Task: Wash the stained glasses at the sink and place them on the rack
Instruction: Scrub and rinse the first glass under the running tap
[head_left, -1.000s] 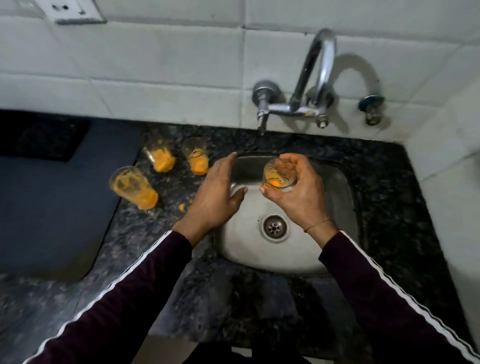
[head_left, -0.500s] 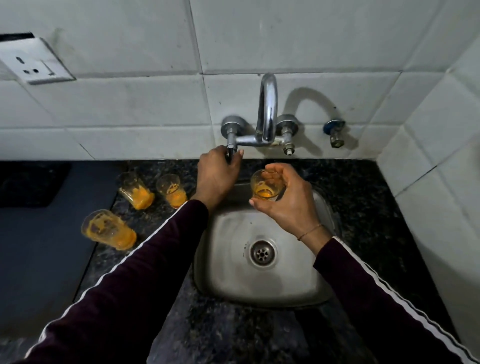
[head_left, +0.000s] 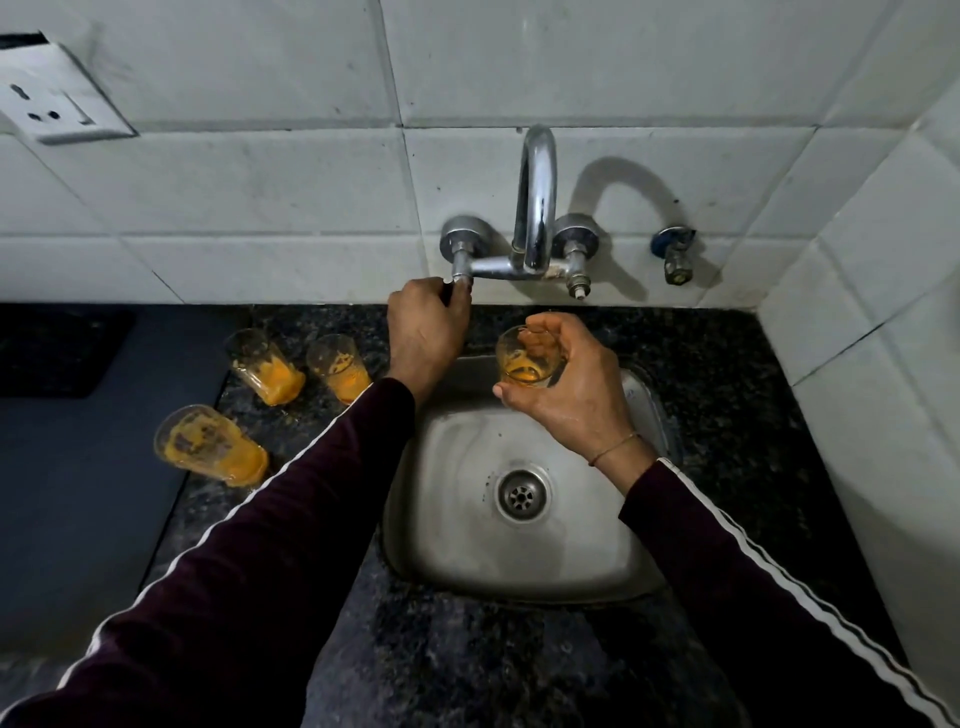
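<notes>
My right hand (head_left: 571, 387) grips a small glass (head_left: 524, 358) stained orange inside, holding it upright over the back of the steel sink (head_left: 462, 530), below the tap spout (head_left: 537, 202). My left hand (head_left: 426, 330) is curled round the left tap handle (head_left: 460, 278) on the wall. No water is running. Three more orange-stained glasses stand on the dark granite counter left of the sink: two at the back (head_left: 267, 366) (head_left: 337, 366) and a larger one nearer me (head_left: 210, 444).
A dark blue mat (head_left: 78, 467) covers the counter on the left. White tiled walls close in behind and on the right, with a socket (head_left: 52, 104) at upper left and a second valve (head_left: 675, 254) right of the tap. The drain (head_left: 521, 493) sits mid-sink.
My left hand rose from the sink's left edge to the tap handle and now grips it. My right hand kept the glass over the sink. The view tilted up toward the wall.
</notes>
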